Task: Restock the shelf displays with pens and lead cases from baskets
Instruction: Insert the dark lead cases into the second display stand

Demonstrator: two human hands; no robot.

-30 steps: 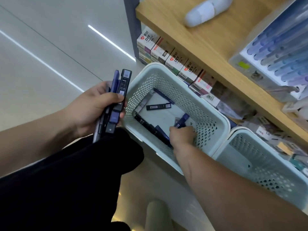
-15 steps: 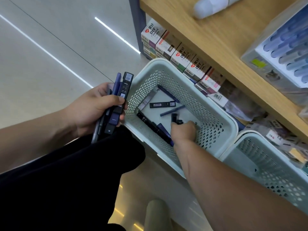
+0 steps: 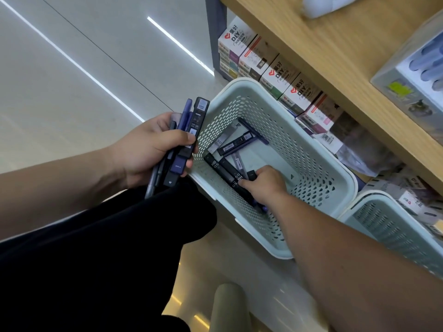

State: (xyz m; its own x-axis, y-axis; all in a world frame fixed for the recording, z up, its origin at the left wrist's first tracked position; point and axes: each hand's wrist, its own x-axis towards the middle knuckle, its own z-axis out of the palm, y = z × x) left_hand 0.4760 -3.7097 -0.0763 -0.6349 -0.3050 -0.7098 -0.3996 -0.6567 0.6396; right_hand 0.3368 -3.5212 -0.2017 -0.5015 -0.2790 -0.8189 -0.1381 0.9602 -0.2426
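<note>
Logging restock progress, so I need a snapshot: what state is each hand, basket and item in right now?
left hand: grips a bundle of pens and lead cases, outside the basket.
right hand: inside the near basket, fingers curled on a black lead case.
near basket: loose lead cases and pens lying in it.
second basket: partly in view, contents unclear.
DIY boxes: closed, lined up under the shelf.

Light: bright, even.
Glare: thin white streaks on the glossy floor; warm glints near the bottom edge.
Shadow: soft, under the shelf.
Edges: bent by wide lens, slightly soft.
</note>
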